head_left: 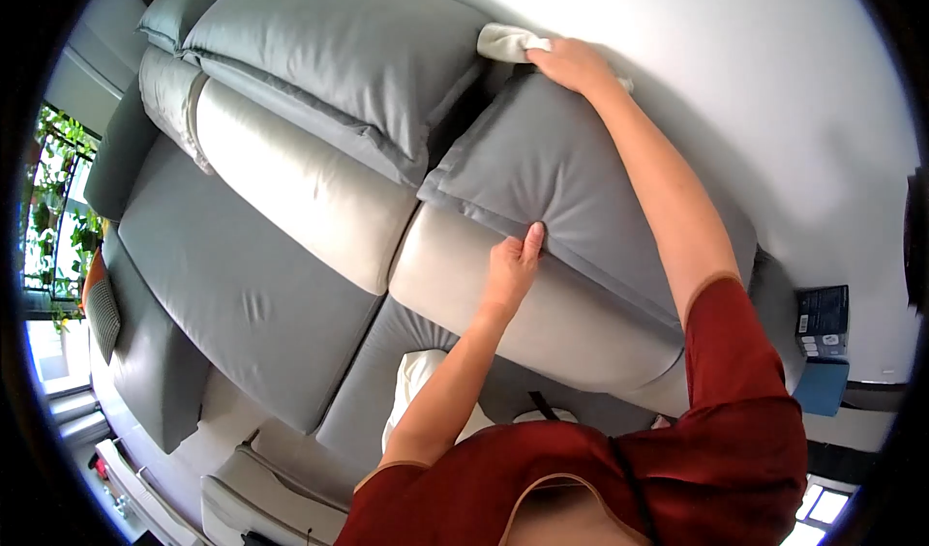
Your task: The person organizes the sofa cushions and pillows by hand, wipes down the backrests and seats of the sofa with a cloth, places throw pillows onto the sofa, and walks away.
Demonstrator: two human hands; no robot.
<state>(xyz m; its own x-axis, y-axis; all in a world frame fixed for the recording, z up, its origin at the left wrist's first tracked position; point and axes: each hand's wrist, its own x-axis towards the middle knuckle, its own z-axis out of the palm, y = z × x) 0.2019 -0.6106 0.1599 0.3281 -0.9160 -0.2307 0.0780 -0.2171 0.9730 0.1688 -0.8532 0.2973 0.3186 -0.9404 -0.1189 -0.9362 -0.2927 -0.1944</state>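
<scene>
My right hand (571,64) is closed on a cream cloth (508,42) at the top edge of the grey back cushion (552,149), close to the white wall. Lower down, my left hand (517,261) pinches that cushion's front seam, thumb up, its other fingers curled over the light beige backrest (455,275). A dark gap separates this cushion from a second grey cushion (329,53) on the left.
Grey seat cushions (242,275) extend left toward an armrest (160,372) with an orange and striped pillow (101,304). A white chair (252,498) stands at lower left. Boxes (823,322) are beyond the sofa's right end; plants (58,198) hang at far left.
</scene>
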